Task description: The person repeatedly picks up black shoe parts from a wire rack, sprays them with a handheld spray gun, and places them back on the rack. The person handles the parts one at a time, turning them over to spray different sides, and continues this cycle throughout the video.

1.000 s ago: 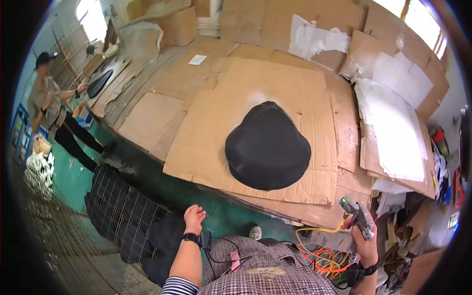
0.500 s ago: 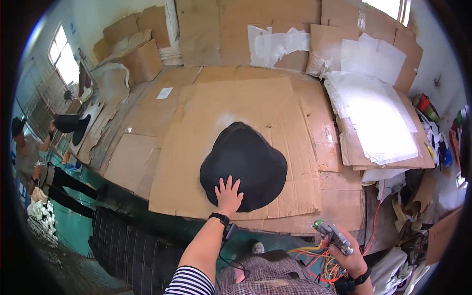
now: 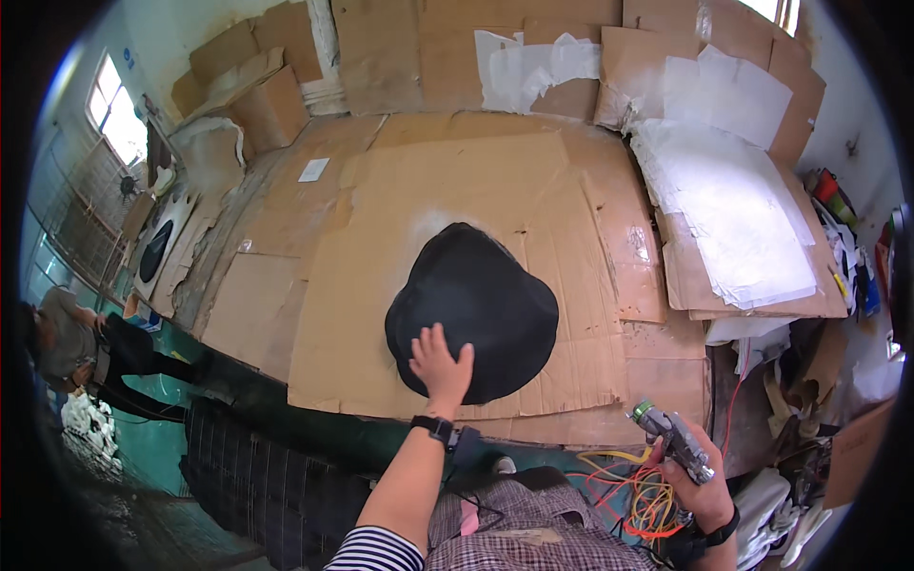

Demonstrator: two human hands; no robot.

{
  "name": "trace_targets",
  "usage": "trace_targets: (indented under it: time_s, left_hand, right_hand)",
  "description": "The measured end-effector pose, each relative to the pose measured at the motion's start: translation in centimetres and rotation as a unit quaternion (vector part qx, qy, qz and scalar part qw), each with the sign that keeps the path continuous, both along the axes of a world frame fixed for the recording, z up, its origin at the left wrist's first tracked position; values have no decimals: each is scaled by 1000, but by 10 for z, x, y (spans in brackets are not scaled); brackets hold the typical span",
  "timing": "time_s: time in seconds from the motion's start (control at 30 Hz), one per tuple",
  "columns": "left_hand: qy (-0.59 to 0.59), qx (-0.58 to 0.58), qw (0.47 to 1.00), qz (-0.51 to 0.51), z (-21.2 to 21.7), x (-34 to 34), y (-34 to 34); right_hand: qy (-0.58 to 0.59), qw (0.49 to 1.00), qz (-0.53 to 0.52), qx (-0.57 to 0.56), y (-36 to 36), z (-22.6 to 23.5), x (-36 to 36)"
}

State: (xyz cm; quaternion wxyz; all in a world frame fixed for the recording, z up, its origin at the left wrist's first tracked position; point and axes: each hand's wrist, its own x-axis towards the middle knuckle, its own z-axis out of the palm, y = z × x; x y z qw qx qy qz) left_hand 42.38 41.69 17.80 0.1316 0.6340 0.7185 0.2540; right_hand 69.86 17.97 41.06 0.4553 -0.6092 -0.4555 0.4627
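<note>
- Against the frame half a second back, the left hand (image 3: pixel 440 366) sits at about the same spot on the near edge of the black hat (image 3: pixel 473 311); a second back it hung low by the person's lap, off the hat altogether.
- The right hand (image 3: pixel 695 476) has kept its tool (image 3: pixel 672 440) through all three frames, low and to the right of the hat.
- The view has tilted between frames, so the hat now appears more central.
- Left hand: spread flat, fingers fanned and pointing away from the person, palm down on the hat's near brim. It presses on the hat without gripping it. A dark watch (image 3: pixel 436 428) is on that wrist.
- Right hand: closed around the grey, gun-shaped tool, its nozzle pointing up and left toward the hat. It is well apart from the hat, beyond the cardboard's near right corner.
- The hat lies flat on the big cardboard sheet (image 3: pixel 362 285), near its front edge.
- Orange and yellow wires (image 3: pixel 636 490) trail just below the tool.
- White paper sheets (image 3: pixel 724 205) lie far right of the hat.
- Another person (image 3: pixel 81 338) crouches far left of the hat, beside the bench.
</note>
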Motion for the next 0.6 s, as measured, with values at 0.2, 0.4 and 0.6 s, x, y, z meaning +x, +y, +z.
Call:
trace_targets:
  time_s: [0.2,0.4,0.6]
  left_hand:
    - [21,72,991,107,-37,-143,-19]
    - [-102,15,970,219,-8,-197,-71]
    - [-103,-6,970,218,-20,-199,-83]
  right_hand:
    - [55,996,77,-4,-2,3,-7]
    - [-40,998,-50,18,-9,30,-2]
    - [46,997,58,-27,-22,31,-7]
